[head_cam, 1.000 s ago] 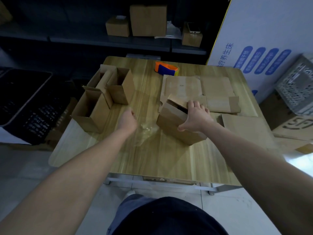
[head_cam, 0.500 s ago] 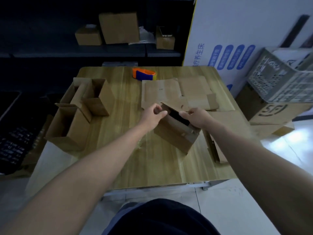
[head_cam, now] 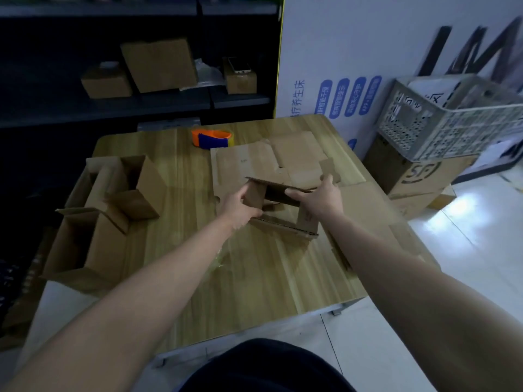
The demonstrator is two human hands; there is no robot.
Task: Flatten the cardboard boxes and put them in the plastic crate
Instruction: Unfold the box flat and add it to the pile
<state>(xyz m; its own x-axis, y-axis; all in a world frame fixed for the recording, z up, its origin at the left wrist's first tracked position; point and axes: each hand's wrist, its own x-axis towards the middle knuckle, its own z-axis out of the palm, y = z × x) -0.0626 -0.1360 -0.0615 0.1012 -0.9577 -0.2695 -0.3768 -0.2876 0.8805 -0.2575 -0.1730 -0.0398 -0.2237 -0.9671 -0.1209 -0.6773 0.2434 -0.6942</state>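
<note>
Several flattened brown cardboard sheets (head_cam: 254,162) already lie on the far right part of the pale wooden table (head_cam: 184,250), and another flattened piece (head_cam: 365,205) lies along its right edge, so part of the flattening looks done. None of it appears to have gone into the grey perforated plastic crate (head_cam: 452,120), which sits off the table to the right on top of a printed cardboard carton (head_cam: 418,176); its inside cannot be read clearly. Two open brown cardboard boxes (head_cam: 130,188) stand unflattened on the left side of the table, so at least these and the one in hand remain, plus all the carrying to the crate.

The small open brown cardboard box (head_cam: 283,205) in hand is just above the table near its middle, in front of the flat sheets. The left hand (head_cam: 237,205) reaches forward with its fingers closed on the box's left wall, thumb on the near side. The right hand (head_cam: 319,199) comes in from the right, its fingers clamped on the box's far top edge. Both forearms are stretched out and converge on the box, seemingly to collapse it.

An orange and blue tape dispenser (head_cam: 212,137) rests at the far edge.
</note>
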